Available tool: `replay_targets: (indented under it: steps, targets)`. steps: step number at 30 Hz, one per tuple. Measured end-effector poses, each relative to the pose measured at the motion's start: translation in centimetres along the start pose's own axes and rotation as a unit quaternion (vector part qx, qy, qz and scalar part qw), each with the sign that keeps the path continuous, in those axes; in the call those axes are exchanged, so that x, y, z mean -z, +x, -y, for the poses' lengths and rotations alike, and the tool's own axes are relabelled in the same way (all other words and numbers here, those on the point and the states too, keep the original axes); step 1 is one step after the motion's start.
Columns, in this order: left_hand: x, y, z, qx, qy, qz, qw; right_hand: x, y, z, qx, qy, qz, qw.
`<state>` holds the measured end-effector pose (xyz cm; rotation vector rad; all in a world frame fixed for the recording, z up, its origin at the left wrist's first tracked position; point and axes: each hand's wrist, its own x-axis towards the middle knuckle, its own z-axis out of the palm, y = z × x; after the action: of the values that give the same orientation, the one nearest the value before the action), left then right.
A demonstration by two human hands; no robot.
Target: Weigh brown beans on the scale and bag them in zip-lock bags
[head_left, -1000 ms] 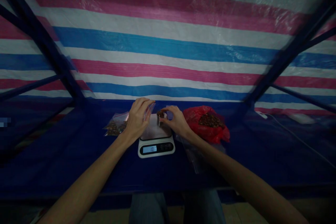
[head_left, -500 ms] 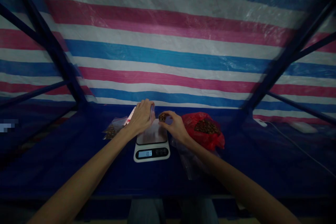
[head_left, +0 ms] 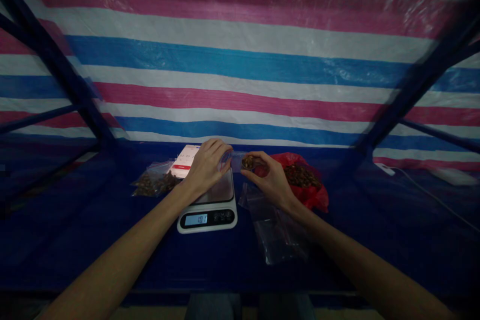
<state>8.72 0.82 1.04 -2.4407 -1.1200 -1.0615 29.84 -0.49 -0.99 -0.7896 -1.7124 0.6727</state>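
Head view: near the middle of the frame, the left hand (head_left: 210, 167) is over the upper left of a white scale (head_left: 208, 230), its fingers and thumb curled closely around the edge of a clear bag (head_left: 238, 161). Just right of it, the right hand (head_left: 272, 177) has its thumb and forefinger bent in a rounded grip, closed on the sides of a small cup (head_left: 247, 166) with brown pieces in it. The cup is right of the scale, near the clear bag; whether the two touch, I cannot tell.

Left of centre, a filled bag (head_left: 152, 183) lies beside a lit phone (head_left: 183, 164). Right of centre, a red bag (head_left: 320, 201) holds more brown pieces, partly behind the right hand. Flat plastic bags (head_left: 275, 242) lie at lower centre-right on the blue counter (head_left: 150, 265). A striped sheet (head_left: 240, 60) fills the upper frame.
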Motion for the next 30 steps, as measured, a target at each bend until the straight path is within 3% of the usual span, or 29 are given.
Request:
replay_targets:
  steps: [9,12,18,30]
  targets:
    - [-0.1,-1.2,-0.8,-0.027,0.074,0.007,0.997,-1.1,-1.8,0.0,0.072,-0.045,0.042,0.995]
    - [0.5,-1.0,-1.0,-0.035,0.088,0.004,0.995,-1.5,-1.9,0.5,0.059,-0.03,0.047,0.997]
    - [0.7,-1.0,-1.4,-0.034,0.067,-0.008,0.997,-2.2,-1.6,1.5,0.028,0.021,-0.003,0.999]
    - [-0.1,-1.3,-1.3,0.019,0.047,0.015,0.999,-1.7,-1.6,0.9,0.056,-0.052,0.0,0.997]
